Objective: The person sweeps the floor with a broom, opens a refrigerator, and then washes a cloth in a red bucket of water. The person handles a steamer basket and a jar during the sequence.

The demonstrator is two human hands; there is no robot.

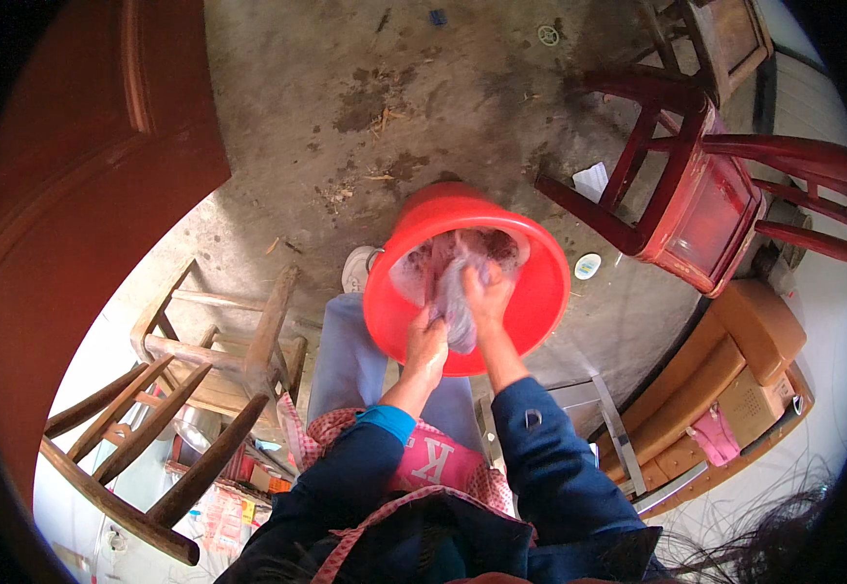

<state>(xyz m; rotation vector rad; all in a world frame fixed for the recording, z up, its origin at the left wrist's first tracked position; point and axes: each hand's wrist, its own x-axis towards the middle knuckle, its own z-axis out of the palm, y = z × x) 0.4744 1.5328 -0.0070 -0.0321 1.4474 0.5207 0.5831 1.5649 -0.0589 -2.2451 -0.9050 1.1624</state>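
Observation:
A red plastic bucket (544,292) stands tilted toward me at my knees, with foamy water (405,274) inside. Over its mouth I hold a wet greyish cloth (455,303), blurred by motion. My left hand (427,343) grips the cloth's lower left side, near the bucket's front rim. Higher up and to the right, my right hand (488,296) is closed on the same cloth. Part of the cloth seems to hang toward the suds; its far end is hard to make out.
Left stands a wooden chair (204,358), with a brown door (95,146) beyond it. A red wooden chair (708,212) is at right, near a tan leather sofa (694,387). On the wet-stained concrete floor (307,95) lie a small white lid (588,266) and a paper scrap (590,181).

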